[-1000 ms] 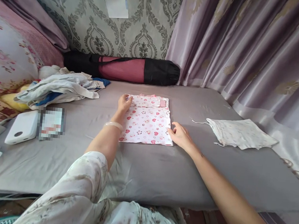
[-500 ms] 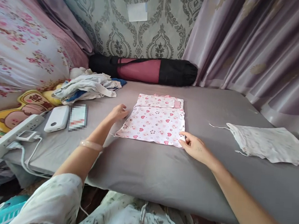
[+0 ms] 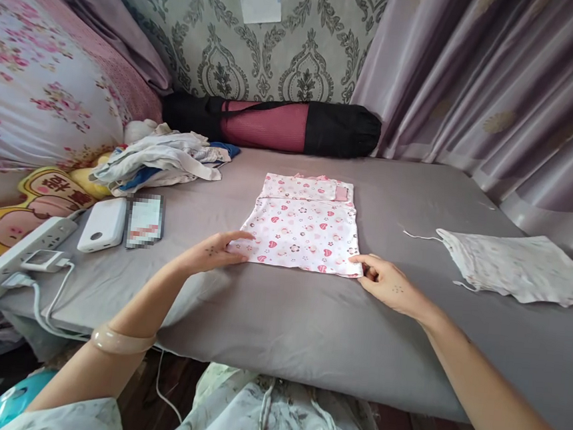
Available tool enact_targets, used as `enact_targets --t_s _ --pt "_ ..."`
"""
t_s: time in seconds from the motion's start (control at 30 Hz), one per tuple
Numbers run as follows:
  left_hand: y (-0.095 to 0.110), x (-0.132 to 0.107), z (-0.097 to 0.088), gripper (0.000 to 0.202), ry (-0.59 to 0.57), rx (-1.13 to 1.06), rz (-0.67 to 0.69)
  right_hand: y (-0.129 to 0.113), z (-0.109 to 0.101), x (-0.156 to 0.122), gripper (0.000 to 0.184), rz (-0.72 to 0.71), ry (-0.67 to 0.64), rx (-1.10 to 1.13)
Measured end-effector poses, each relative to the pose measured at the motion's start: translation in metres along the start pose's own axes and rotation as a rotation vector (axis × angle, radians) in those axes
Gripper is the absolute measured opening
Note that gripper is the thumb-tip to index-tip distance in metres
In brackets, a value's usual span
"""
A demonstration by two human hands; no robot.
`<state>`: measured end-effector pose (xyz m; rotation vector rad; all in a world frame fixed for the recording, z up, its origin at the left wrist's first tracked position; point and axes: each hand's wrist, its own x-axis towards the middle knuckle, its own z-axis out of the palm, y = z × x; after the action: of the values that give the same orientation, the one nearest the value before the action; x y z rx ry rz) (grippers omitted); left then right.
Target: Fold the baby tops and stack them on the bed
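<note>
A small white garment printed with pink hearts and flowers lies folded flat on the grey bed sheet. My left hand rests at its near left corner, fingers stretched out and touching the cloth's edge. My right hand is at the near right corner, fingers curled and pinching the corner of the fabric.
A pile of loose clothes lies at the back left, a folded pale cloth at the right. A white power bank, a phone and a power strip sit at the left edge. A rolled mat bag lies against the wall.
My left hand slid down from the garment's far left corner to its near left corner. My right hand moved to the near right corner. The view shifted left.
</note>
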<state>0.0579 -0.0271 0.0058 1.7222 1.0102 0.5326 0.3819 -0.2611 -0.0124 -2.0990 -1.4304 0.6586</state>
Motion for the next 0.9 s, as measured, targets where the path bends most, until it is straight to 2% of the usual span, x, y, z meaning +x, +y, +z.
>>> enact_targets --t_s 0.1,0.17,0.27,0.37,0.5,0.7,0.8,0.9 --pt "0.005 -0.002 -0.006 0.041 -0.250 -0.012 -0.102 0.000 0.003 0.003 0.031 -0.013 0.081 -0.005" --pt "0.009 -0.003 -0.008 0.046 -0.276 -0.024 -0.119 -0.003 0.003 0.005 0.025 -0.008 0.129 -0.003" --pt "0.011 -0.001 -0.007 0.049 -0.212 0.012 -0.038 -0.011 0.000 0.011 0.029 -0.002 0.197 0.007" --pt "0.007 0.010 -0.002 0.041 -0.118 0.089 0.062 -0.017 -0.004 0.019 0.033 -0.015 0.261 0.001" --pt "0.006 0.033 0.002 0.025 -0.019 0.160 0.155 -0.017 -0.010 0.035 0.033 -0.008 0.357 0.003" --pt "0.015 0.073 0.003 0.023 0.132 0.215 0.210 -0.013 -0.020 0.071 0.033 -0.013 0.459 0.007" --pt "0.013 0.097 0.008 0.027 0.119 0.107 0.222 -0.011 -0.022 0.094 0.031 -0.007 0.484 -0.001" --pt "0.011 0.119 0.017 0.030 0.106 0.027 0.179 -0.009 -0.020 0.117 0.028 0.050 0.478 -0.010"
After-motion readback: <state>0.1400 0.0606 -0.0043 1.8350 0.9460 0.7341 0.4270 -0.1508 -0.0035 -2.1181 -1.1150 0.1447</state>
